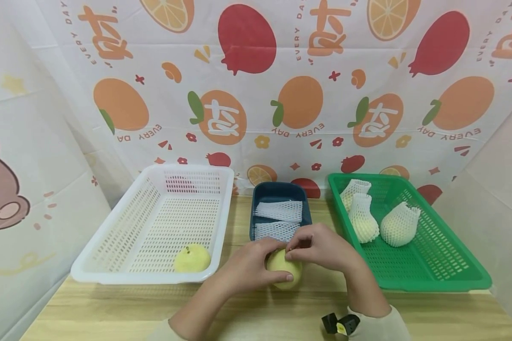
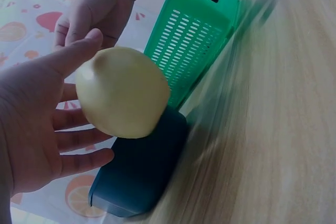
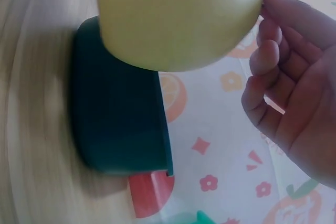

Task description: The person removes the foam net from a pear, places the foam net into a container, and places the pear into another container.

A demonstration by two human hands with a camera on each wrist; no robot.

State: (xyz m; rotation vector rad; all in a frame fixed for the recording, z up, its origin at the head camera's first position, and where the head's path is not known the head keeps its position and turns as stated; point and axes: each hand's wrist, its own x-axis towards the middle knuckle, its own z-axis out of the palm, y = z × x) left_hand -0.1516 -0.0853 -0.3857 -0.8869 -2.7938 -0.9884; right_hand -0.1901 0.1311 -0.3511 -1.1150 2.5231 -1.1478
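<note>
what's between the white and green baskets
Head view: a blue tray holding foam nets; nearer, the left hand and right hand at a yellow fruit.

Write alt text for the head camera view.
A left hand holds a yellow fruit; the right hand touches its top. At left, a white basket holds another fruit; at right, a green basket holds three in foam nets; behind, a blue tray holds more nets.

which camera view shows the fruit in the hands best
Left wrist: nearly the whole fruit shows. In the head view, the left hand and right hand partly cover it; the right wrist view crops it.
</note>
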